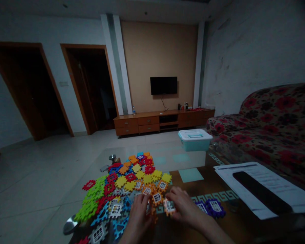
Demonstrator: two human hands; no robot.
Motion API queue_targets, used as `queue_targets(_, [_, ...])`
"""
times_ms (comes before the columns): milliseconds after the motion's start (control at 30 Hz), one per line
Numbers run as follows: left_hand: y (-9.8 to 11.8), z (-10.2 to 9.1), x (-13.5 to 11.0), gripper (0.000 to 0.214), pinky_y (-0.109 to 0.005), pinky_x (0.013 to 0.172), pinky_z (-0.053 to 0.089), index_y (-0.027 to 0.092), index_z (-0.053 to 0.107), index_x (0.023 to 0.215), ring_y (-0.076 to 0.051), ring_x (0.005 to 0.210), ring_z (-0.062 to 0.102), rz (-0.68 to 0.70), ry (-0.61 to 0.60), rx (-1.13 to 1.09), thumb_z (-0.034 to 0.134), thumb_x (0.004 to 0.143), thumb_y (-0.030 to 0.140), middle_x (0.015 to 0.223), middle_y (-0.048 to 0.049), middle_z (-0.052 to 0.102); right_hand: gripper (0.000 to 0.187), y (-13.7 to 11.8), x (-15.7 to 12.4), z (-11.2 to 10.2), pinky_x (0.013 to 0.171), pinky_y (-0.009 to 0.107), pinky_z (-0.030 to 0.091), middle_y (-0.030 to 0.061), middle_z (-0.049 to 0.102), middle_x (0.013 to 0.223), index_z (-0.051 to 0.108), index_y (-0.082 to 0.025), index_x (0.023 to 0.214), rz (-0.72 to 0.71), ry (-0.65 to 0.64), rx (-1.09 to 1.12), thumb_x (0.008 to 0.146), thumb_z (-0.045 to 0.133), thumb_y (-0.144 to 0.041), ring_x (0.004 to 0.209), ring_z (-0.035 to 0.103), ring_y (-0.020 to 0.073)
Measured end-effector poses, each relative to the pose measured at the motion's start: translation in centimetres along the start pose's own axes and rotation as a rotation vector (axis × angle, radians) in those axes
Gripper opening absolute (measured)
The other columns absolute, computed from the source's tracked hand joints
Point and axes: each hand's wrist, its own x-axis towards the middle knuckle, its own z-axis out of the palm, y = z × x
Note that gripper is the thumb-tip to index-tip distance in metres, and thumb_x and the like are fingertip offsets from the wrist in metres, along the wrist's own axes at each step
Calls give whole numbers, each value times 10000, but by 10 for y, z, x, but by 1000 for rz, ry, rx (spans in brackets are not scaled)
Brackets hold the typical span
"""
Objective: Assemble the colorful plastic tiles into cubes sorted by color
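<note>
My right hand pinches an orange interlocking tile with a white window insert just above the glass table. Close to its left, my left hand has its fingers curled down over another orange window tile, mostly hidden behind them. Between and beyond the hands lie more orange window tiles. Yellow gear-edged tiles spread behind them. Blue tiles and a grey window tile lie left of my left hand. Purple window tiles rest to the right of my right hand.
Green tiles and red tiles cover the table's left side. A lidded teal box stands at the far right corner. Papers with a black phone-like slab lie at right, near a flowered sofa.
</note>
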Motion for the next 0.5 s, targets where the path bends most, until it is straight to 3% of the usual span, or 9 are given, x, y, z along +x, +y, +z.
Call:
queue_targets(67, [-3, 6, -1, 430, -331, 941, 427, 198, 567, 1165, -230, 1075, 533, 25, -15, -19, 505, 742, 147, 1140, -93, 601, 465, 17, 1, -22, 910, 323, 361, 49, 562, 1145, 572, -243, 1143, 72, 105, -6, 691, 597, -135, 1085, 487, 235])
queue_targets(200, [-3, 13, 3, 492, -376, 958, 436, 189, 561, 1186, -249, 1090, 528, 47, -47, -55, 515, 702, 118, 1159, -109, 593, 406, 73, -7, -53, 906, 315, 367, 68, 594, 1130, 618, -212, 1087, 347, 231, -85, 693, 597, -116, 1085, 507, 250])
queue_targets(333, [13, 23, 8, 546, -378, 997, 414, 207, 550, 1196, -243, 1137, 502, 68, -74, -126, 505, 665, 85, 1208, -99, 569, 447, 119, -19, -55, 896, 319, 371, 92, 612, 1139, 634, -180, 1102, 473, 214, -135, 663, 616, -95, 1079, 529, 267])
queue_targets(500, [47, 38, 33, 558, -367, 998, 399, 200, 557, 1180, -238, 1141, 495, 91, -118, -151, 488, 647, 51, 1214, -104, 560, 454, 140, -26, -51, 846, 263, 392, 66, 651, 1080, 671, -185, 1053, 444, 155, -109, 623, 622, -46, 1017, 571, 230])
